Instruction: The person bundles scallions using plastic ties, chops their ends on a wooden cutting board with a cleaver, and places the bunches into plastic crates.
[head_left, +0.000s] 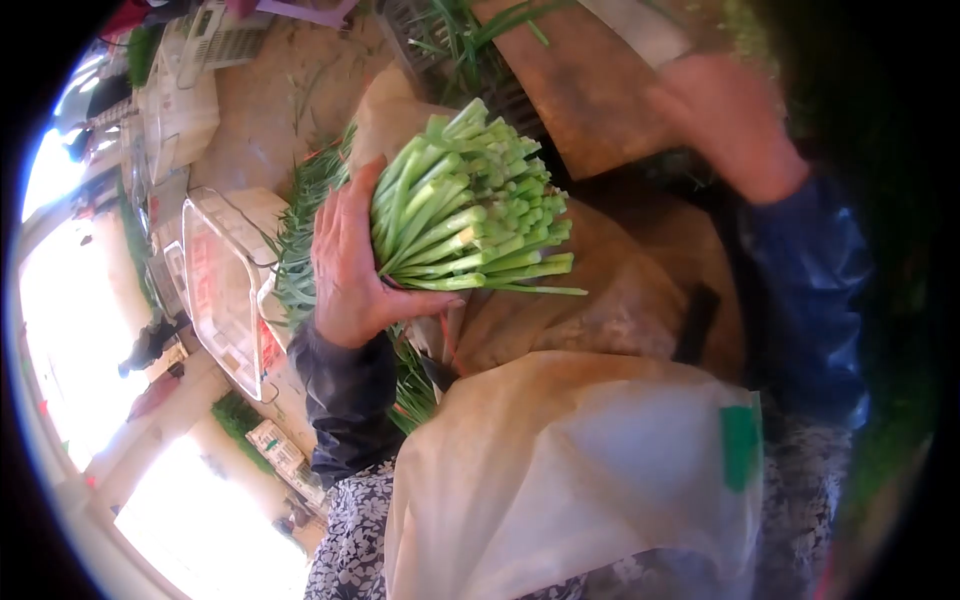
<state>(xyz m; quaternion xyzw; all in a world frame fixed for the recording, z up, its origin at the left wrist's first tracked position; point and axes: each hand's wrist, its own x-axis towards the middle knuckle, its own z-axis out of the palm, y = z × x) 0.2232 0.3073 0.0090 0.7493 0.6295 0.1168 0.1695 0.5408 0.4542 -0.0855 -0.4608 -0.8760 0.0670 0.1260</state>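
Observation:
A thick bundle of green stalks [475, 215] fills my left hand [350, 265], whose fingers and thumb wrap round its side. The uneven cut ends face toward me and to the right. Narrow green leaves [300, 245] show behind that hand, on the bundle's far side. My right hand [725, 120] is smeared by motion at the upper right. It overlaps the right edge of a flat brown, rust-coloured slab [590, 95] with a straight edge. Whether the fingers grip the slab, I cannot make out.
A translucent apron [560, 470] with a green patch covers my lap. Brown sheeting [640, 270] lies beyond it. A white wire-framed basket [225, 290] stands at left. Loose green leaves [465, 45] lie over a dark crate at the top.

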